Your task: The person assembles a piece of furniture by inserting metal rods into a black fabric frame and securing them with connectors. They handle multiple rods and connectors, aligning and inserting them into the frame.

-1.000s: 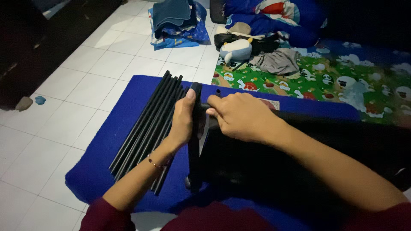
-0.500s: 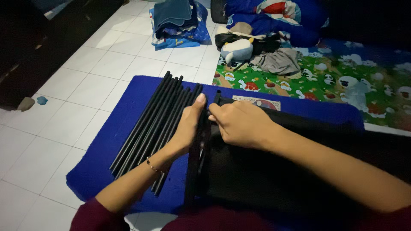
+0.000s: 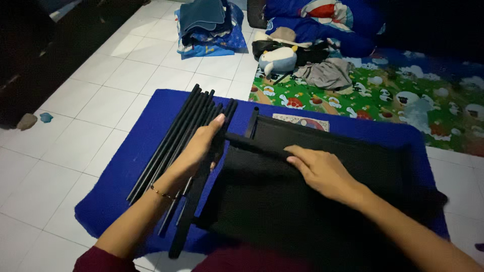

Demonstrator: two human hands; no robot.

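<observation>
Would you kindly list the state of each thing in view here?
Left hand: gripping a black rod.
Right hand: flat on the black fabric panel.
Black rods: bundled, lying on the blue mat.
Folded clothes: stacked on the floor.

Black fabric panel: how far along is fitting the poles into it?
One pole already sits along the black fabric panel left edge. The left hand grips that pole's upper end; the right hand presses the panel flat. A row of black poles lies unused on the blue mat.
</observation>
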